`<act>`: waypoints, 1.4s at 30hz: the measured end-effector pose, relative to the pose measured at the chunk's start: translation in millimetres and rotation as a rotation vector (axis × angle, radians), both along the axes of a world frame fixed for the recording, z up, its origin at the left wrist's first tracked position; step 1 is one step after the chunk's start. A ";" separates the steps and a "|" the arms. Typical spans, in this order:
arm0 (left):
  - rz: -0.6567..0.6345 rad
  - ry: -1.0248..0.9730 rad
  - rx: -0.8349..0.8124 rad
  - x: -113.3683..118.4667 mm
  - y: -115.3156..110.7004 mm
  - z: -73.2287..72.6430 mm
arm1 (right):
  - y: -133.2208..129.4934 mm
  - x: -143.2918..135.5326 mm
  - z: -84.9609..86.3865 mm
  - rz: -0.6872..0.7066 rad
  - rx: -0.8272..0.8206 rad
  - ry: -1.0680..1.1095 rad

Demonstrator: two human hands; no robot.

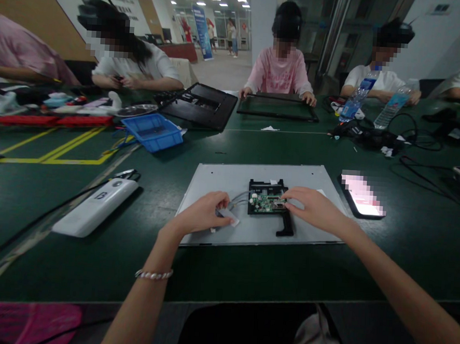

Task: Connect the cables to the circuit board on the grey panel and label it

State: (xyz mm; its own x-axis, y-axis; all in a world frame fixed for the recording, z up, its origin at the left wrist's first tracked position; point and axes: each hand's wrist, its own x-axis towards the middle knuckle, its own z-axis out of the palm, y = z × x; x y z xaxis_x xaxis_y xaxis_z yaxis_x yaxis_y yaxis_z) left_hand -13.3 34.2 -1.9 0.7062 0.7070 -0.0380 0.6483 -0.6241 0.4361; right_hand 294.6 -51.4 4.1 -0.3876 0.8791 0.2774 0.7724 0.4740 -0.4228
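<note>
A flat grey panel (249, 233) lies on the green table in front of me. On it sits a black bracket (286, 226) with a green circuit board (267, 203) in it. Grey cables run from the board's left side toward my left hand (206, 212), whose fingers are closed on a small whitish strip (229, 216) over the panel's left part. My right hand (313, 207) is at the board's right edge, thumb and fingers a little apart on either side of it; whether something small is between the fingertips cannot be made out.
Left of the panel is a white power bank (95, 208) with a cable; right of it, a phone (363, 195). A blue tray (152, 132), a black casing (203, 105) and bottles (358, 97) stand farther back. People sit across the table, one holding a black frame (276, 107).
</note>
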 end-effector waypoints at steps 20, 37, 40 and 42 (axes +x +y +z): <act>-0.009 0.024 0.004 3.8 -0.7 5.9 | 14.8 31.0 -38.5 -0.132 -0.256 0.331; -0.003 -0.038 0.166 4.0 -0.3 9.3 | 16.5 61.9 -44.3 -0.445 -0.031 0.132; 0.036 -0.089 0.228 3.3 0.8 8.7 | 19.0 58.0 -44.2 -0.407 0.004 0.153; 0.041 -0.106 0.251 3.3 0.4 8.9 | 23.1 52.2 -41.7 -0.346 0.038 0.144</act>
